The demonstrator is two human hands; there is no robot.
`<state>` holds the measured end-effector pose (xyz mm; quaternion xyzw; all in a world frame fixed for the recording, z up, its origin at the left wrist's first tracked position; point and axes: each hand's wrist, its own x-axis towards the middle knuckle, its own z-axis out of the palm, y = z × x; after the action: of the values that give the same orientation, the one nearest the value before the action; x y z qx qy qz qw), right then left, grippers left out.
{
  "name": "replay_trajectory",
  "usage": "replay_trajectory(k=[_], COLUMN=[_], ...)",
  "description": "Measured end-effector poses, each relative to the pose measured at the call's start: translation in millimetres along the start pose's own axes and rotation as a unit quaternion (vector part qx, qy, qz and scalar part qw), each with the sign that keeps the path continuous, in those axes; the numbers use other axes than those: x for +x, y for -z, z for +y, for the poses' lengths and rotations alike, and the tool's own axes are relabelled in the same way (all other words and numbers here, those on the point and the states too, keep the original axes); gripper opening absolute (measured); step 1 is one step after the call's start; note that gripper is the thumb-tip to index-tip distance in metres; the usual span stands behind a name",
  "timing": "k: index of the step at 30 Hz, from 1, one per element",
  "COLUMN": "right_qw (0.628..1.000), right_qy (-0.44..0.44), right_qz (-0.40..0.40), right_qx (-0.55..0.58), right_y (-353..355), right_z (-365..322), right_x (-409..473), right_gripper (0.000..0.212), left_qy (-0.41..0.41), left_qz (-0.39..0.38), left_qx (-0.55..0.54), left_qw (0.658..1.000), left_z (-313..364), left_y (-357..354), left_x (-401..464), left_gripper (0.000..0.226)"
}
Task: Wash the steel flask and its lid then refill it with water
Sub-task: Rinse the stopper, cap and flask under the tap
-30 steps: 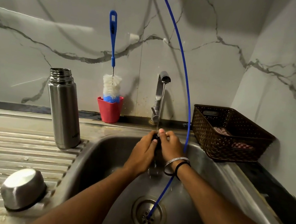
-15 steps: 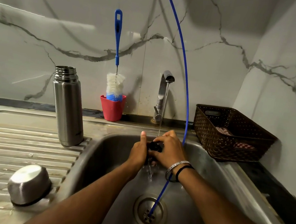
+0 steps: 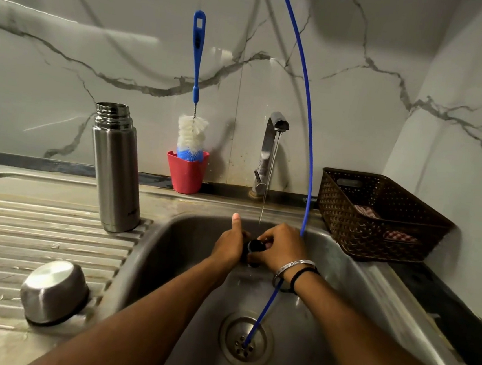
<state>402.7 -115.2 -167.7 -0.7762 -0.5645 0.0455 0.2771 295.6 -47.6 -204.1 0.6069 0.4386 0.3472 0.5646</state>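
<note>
The steel flask (image 3: pixel 116 170) stands upright and uncapped on the draining board, left of the sink basin (image 3: pixel 181 235). Its steel cup lid (image 3: pixel 54 292) lies upside down near the board's front. Over the basin, both hands hold a small black stopper (image 3: pixel 255 247) just under the running water from the tap (image 3: pixel 271 150). My left hand (image 3: pixel 229 244) grips it from the left with the thumb raised. My right hand (image 3: pixel 282 249) curls round it from the right, bangles at the wrist.
A blue-handled bottle brush (image 3: pixel 192 124) stands in a red cup (image 3: pixel 186 171) against the marble wall. A blue hose (image 3: pixel 308 115) runs down into the drain (image 3: pixel 245 341). A brown woven basket (image 3: pixel 378 216) with cloth sits on the right counter.
The hands have shifted slightly lower under the stream and turned the black stopper; my left thumb now points upward. The flask and cup lid have not moved.
</note>
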Motion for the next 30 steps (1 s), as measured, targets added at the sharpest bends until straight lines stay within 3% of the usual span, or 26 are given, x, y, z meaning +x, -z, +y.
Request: replay_trajectory(k=[17, 19, 23, 28, 30], right_qw=[0.999, 0.994, 0.927, 0.745, 0.716], right_qy=[-0.049, -0.07, -0.2, -0.339, -0.342], right_qz=[0.007, -0.019, -0.06, -0.098, -0.099], right_qx=[0.005, 0.082, 0.31, 0.566, 0.6], right_y=[4.2, 5.0, 8.3, 19.8, 19.0], right_z=[1.5, 3.4, 0.6, -7.0, -5.9], right_x=[5.0, 4.0, 1.1, 0.6, 1.7], right_gripper=[0.027, 0.021, 0.018, 0.024, 0.025], left_qy=[0.041, 0.042, 0.022, -0.064, -0.097], left_qz=[-0.046, -0.043, -0.045, -0.075, -0.104], left_qx=[0.008, -0.006, -0.04, -0.072, -0.041], left_qw=[0.998, 0.998, 0.998, 0.993, 0.989], left_z=[1.9, 3.9, 5.4, 11.5, 10.1], left_y=[3.2, 3.8, 4.8, 4.8, 3.2], left_x=[-6.3, -8.8, -10.3, -8.2, -8.4], left_gripper=[0.071, 0.068, 0.061, 0.039, 0.036])
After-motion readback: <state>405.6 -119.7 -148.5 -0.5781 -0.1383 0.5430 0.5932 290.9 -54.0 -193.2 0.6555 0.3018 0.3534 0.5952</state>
